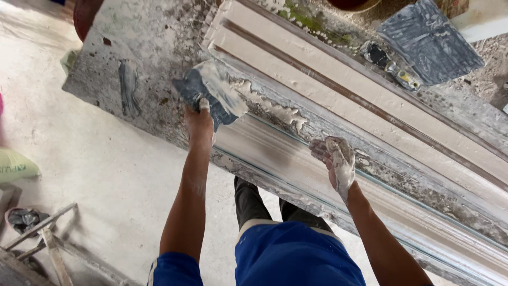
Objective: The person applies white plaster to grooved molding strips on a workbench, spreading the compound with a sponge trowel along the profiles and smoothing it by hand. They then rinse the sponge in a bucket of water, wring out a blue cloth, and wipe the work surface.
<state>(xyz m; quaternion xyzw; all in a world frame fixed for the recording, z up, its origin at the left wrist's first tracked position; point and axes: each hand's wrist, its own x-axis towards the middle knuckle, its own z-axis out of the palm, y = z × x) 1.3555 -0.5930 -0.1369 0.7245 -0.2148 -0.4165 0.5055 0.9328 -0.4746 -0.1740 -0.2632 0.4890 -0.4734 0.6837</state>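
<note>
Plaster coats nearly everything I see from the head view. I take the long white cornice moulding point(275, 153) as my landmark: it runs slantwise across the workbench point(143, 47), its near face smooth and pale, with a lumpy ridge of wet plaster point(275, 108) along its upper edge.

My left hand point(200, 123) sits at the moulding's upper left end, fingers wrapped around the handle of a broad scraper blade point(211, 92). The blade is dark blue-grey and smeared white, and it rests against the plaster ridge. My right hand point(334, 159) lies further down on the moulding's face, caked in plaster; its fingers are loosely curled and pressed on the surface, holding nothing that I can make out.

I count two hands, one scraper in use, and one more large dark trowel point(429, 39) lying idle beyond the moulding, near the far edge of the bench. A second cast strip point(338, 85) with brown grooves lies alongside the moulding on its far side.

Below the moulding I see blue shorts point(291, 254), a dusty concrete floor point(90, 159), and a timber frame point(47, 233) well off to the left.
</note>
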